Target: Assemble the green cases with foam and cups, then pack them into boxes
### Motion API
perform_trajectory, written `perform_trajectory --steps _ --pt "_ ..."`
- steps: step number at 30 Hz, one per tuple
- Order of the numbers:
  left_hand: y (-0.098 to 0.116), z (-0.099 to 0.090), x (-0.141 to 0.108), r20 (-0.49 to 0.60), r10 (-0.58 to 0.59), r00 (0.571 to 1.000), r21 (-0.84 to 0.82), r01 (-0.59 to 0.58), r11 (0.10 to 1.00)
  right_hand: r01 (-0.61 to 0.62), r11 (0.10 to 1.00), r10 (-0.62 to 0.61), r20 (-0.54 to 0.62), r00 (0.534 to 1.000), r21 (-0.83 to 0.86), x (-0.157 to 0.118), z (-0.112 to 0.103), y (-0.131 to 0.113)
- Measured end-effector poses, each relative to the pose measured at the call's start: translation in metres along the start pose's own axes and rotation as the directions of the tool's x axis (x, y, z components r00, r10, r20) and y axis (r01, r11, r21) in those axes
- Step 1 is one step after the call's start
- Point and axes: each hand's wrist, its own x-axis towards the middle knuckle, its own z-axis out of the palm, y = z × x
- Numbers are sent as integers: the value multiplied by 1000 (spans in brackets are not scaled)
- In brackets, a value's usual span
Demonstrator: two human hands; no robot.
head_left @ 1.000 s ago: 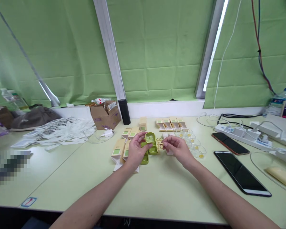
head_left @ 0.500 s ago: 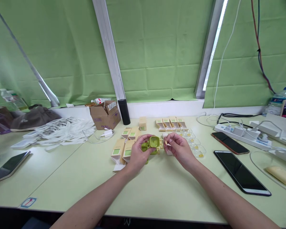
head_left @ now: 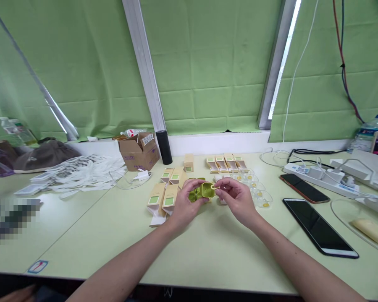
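Observation:
Between thumb and fingers my left hand [head_left: 189, 201] grips a small green square cup [head_left: 207, 190], tilted with its hollow side showing. Other green cups [head_left: 192, 196] sit right beside it, partly covered by the fingers. My right hand [head_left: 236, 195] pinches a small yellowish ring-shaped piece [head_left: 214, 187] and holds it against the green cup's right rim. Behind the right hand are several clear plastic cups [head_left: 264, 200] with yellow spots. Kraft boxes with green labels [head_left: 155, 200] stand close to the left hand.
More kraft boxes [head_left: 220, 163] stand at the back. A cardboard box [head_left: 140, 153] and a black cylinder [head_left: 164, 147] are near the wall. Flat white packets [head_left: 82, 172] are piled left. Phones [head_left: 319, 226] and a power strip [head_left: 321, 178] lie right. A hand [head_left: 20, 293] shows at lower left.
My right hand has brought the yellowish piece left to the green cup's rim. The green cup has shifted slightly right and tilted. Another person's hand has appeared at lower left.

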Motion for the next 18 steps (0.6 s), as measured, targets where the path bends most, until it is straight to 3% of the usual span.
perform_trajectory --steps 7,14,18 --pt "-3 0 -2 19 33 999 3 -33 999 220 944 -218 36 975 -246 -3 -2 1" --pt "3 1 -4 32 69 997 64 -71 995 452 781 -437 140 889 -432 -5 -1 7" --pt "2 2 -4 30 113 993 93 -115 989 533 642 -507 217 834 -551 -5 -2 7"
